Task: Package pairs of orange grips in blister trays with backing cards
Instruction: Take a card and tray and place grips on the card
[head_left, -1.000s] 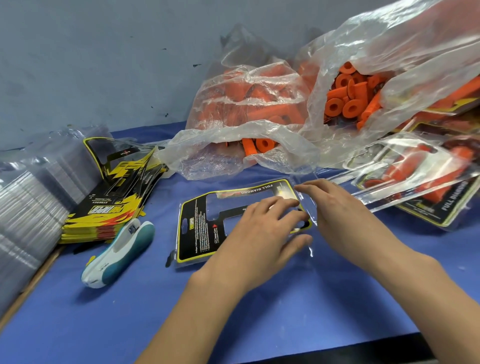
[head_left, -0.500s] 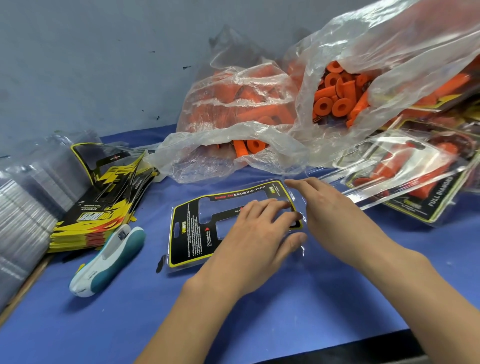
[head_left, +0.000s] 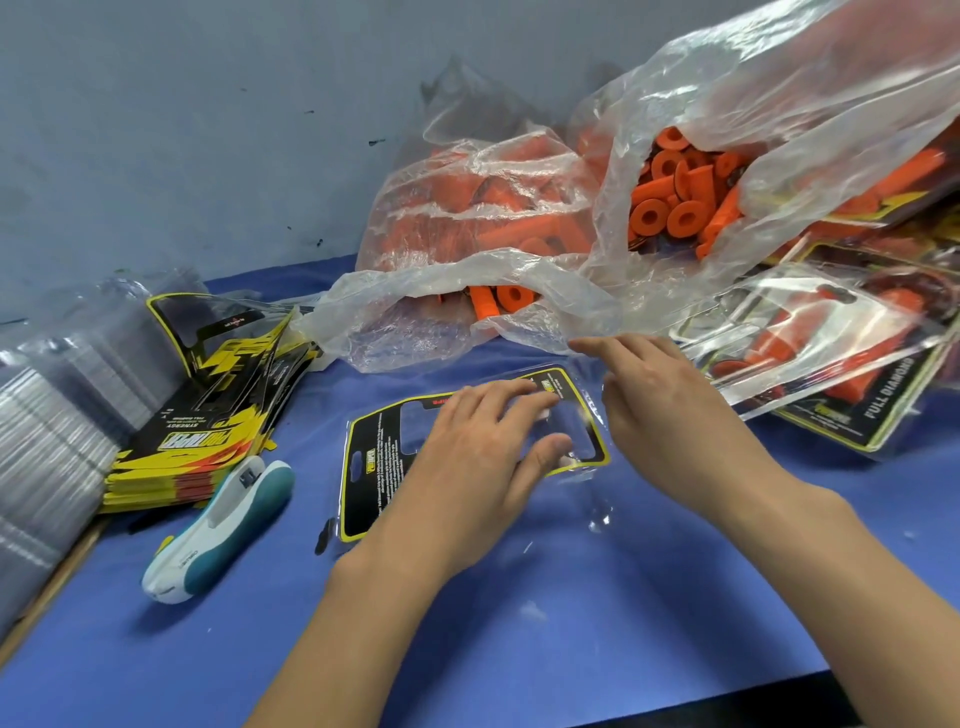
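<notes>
A clear blister tray with a black and yellow backing card (head_left: 379, 457) lies flat on the blue table (head_left: 519, 623). My left hand (head_left: 478, 457) rests on it with straight fingers pressing the card's right half. My right hand (head_left: 660, 405) hovers just right of the tray's far corner, fingers extended, holding nothing. Loose orange grips (head_left: 670, 202) fill an open clear plastic bag (head_left: 779, 104) at the back right. More grips (head_left: 498, 301) show at the mouth of a second bag (head_left: 467, 208).
A stack of backing cards (head_left: 208, 415) lies at the left, beside piles of clear blister trays (head_left: 47, 431). A white and teal stapler (head_left: 218, 530) lies in front of the cards. Finished packs (head_left: 841, 358) are heaped at the right.
My right hand has lifted slightly off the tray's far right corner, towards the bag. The left hand keeps pressing the card. The view has shifted a little.
</notes>
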